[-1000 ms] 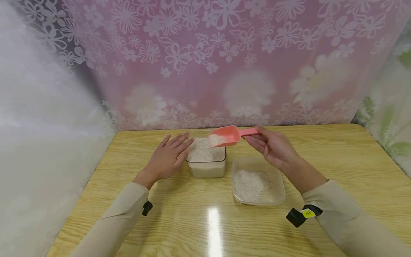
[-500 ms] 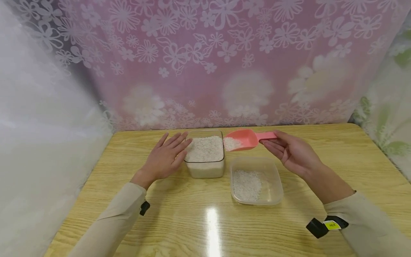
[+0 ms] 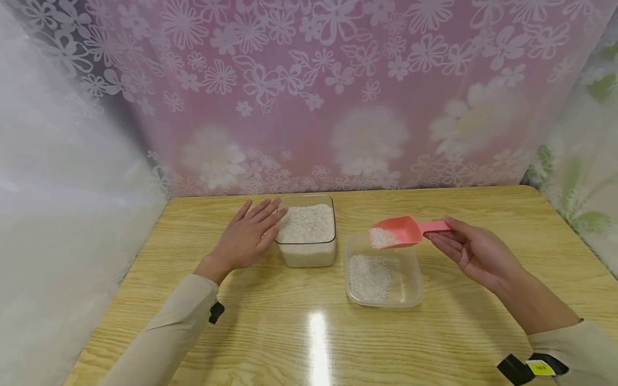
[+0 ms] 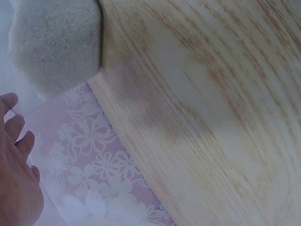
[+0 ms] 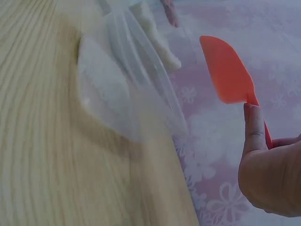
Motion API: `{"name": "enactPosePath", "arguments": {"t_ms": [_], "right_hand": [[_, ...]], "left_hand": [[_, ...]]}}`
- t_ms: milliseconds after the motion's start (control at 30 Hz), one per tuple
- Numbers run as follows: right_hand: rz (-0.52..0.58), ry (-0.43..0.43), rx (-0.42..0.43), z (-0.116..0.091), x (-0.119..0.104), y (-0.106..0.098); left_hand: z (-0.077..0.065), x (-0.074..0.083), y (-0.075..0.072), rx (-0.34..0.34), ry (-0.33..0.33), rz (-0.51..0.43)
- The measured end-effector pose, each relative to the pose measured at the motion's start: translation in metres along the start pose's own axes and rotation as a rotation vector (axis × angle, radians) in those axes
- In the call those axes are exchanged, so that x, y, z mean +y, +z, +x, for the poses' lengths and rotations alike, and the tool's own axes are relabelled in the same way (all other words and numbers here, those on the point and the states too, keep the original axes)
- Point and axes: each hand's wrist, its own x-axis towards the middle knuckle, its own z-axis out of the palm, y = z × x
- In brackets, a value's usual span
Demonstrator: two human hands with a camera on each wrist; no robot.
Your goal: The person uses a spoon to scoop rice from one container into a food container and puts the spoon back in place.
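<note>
1. Scoop (image 3: 401, 231): smooth pink plastic, rounded trough, straight handle. Sits raised above tub (image 3: 409, 281), over its far side.
2. Tub: thin translucent plastic, squarish, rounded corners. White grains (image 3: 369, 277) in a shallow heap on its left half; right half of floor is bare.
3. Bin (image 3: 309, 255): clear, boxy, dark rim; left of tub, set slightly farther back. Far fuller of grains, rough top surface.
4. Scoop carries a small pile of grains at its lip. Lip points to tub's left, handle to tub's right; long axis roughly sideways, lip end slightly nearer the person.
5. Right hand (image 3: 483, 254): right of tub, thumb and fingers pinch the handle.
6. Left hand (image 3: 248, 234): well left of tub, fingers extended, slightly spread, grips nothing. Fingertips at bin's left rim; can't tell if touching.
</note>
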Motion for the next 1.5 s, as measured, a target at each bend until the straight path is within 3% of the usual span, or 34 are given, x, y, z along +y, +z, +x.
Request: {"name": "enactPosePath", "arguments": {"t_ms": [600, 833, 1300, 1500], "right_hand": [[-0.070, 0.058, -0.078, -0.021, -0.002, -0.038], [-0.176, 0.064, -0.148, -0.025, -0.004, -0.039], [-0.327, 0.010, -0.170, -0.027, -0.007, -0.039], [-0.333, 0.011, -0.151, -0.030, -0.009, -0.042]], "left_hand": [[0.000, -0.001, 0.003, -0.006, -0.011, -0.035], [0.001, -0.001, 0.004, -0.005, -0.015, -0.035], [0.000, -0.002, 0.007, 0.001, -0.017, -0.060], [0.001, -0.002, 0.007, 0.003, -0.015, -0.060]]}}
